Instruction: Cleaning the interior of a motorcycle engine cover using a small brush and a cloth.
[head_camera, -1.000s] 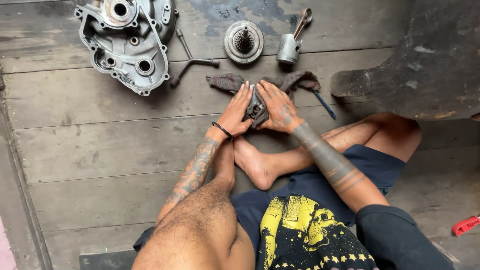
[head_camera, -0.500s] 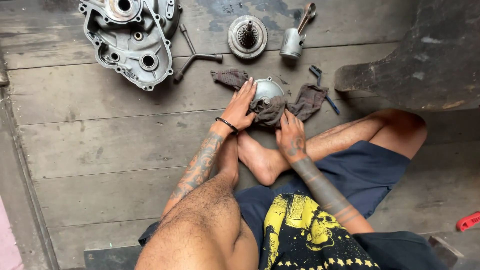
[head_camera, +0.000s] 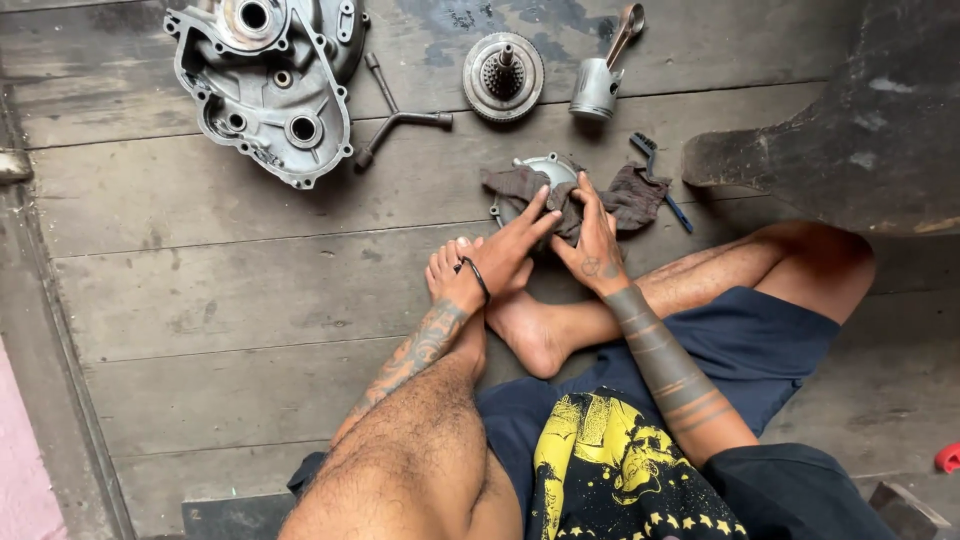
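Note:
I sit on a wooden plank floor with my bare foot (head_camera: 520, 320) tucked in front of me. Just beyond the foot lies a round silver metal cover (head_camera: 548, 166), half wrapped in a dark rag (head_camera: 640, 195). My left hand (head_camera: 505, 252), a black band on its wrist, lies with straight fingers on the cover's near edge and the rag. My right hand (head_camera: 596, 240) presses down on the rag over the cover's right side, fingers pointing away from me.
At the far left lies a grey engine case half (head_camera: 270, 90), with a three-armed socket wrench (head_camera: 395, 112) beside it. A round clutch part (head_camera: 503, 75), a piston with its rod (head_camera: 600, 82) and a blue brush (head_camera: 655, 168) lie beyond the cover. A dark slab (head_camera: 860, 130) stands at right.
The cover and rag went from being held up in both hands to lying on the floor. My right hand drew back toward my leg, then returned onto the rag.

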